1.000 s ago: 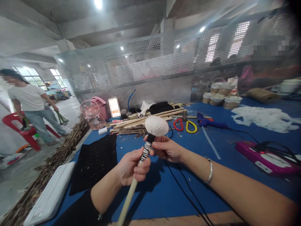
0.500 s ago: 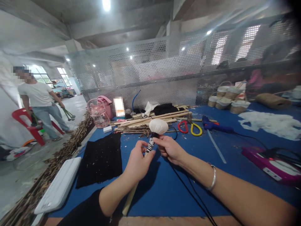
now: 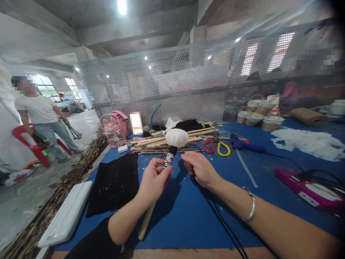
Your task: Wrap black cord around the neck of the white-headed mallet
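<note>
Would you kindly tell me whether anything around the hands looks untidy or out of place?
The black cloth, left of the left hand, is dotted with pale bits that stand out against the dark fabric, like scattered debris. Nothing looks clearly broken.

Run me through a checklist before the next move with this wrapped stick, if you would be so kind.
1. Stick held by the left hand: ok.
2. Wrap free of gaps: not ok, white shows between dark turns.
3. Right hand clear of the white head: ok.
4. Cord gripped in the right hand: cannot tell, its grasp is hidden.
5. Glue gun clear of both hands: ok.
</note>
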Tool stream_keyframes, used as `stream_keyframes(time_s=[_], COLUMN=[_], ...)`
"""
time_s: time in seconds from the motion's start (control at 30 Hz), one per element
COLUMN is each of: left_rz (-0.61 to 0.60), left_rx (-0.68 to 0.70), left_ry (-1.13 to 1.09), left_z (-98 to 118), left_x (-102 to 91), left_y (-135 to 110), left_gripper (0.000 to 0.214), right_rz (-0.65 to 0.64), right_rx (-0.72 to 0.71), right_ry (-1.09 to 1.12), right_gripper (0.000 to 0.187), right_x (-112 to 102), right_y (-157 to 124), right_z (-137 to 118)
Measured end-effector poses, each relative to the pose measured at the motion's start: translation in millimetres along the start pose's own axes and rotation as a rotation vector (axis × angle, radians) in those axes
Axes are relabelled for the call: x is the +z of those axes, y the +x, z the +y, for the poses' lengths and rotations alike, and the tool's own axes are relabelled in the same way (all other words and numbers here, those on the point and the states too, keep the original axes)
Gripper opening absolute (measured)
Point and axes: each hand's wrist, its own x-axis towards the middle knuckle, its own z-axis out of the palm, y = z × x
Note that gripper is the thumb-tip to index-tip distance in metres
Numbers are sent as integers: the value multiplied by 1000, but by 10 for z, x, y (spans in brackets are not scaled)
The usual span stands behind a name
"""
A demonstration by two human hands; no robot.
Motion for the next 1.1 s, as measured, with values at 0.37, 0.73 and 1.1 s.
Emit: stream_keyframes(time_s=[0.37,0.73,1.1], left_rz=[-286,-385,161], left_rx=[-190,-460,240], left_ry=[-436,-501,428], left_z=[51,-64,-192], left_x=[2,-13,181], left_y=[-87,-43,-120], left_gripper=[25,24,45], right_rz=[-114,-285,-36], right_rx=[42,273,203], right_ry=[86,310,128], right_gripper=[39,37,36], right_x=[-42,-129,133], right_y=[16,93,67], right_z=[-2,167,226])
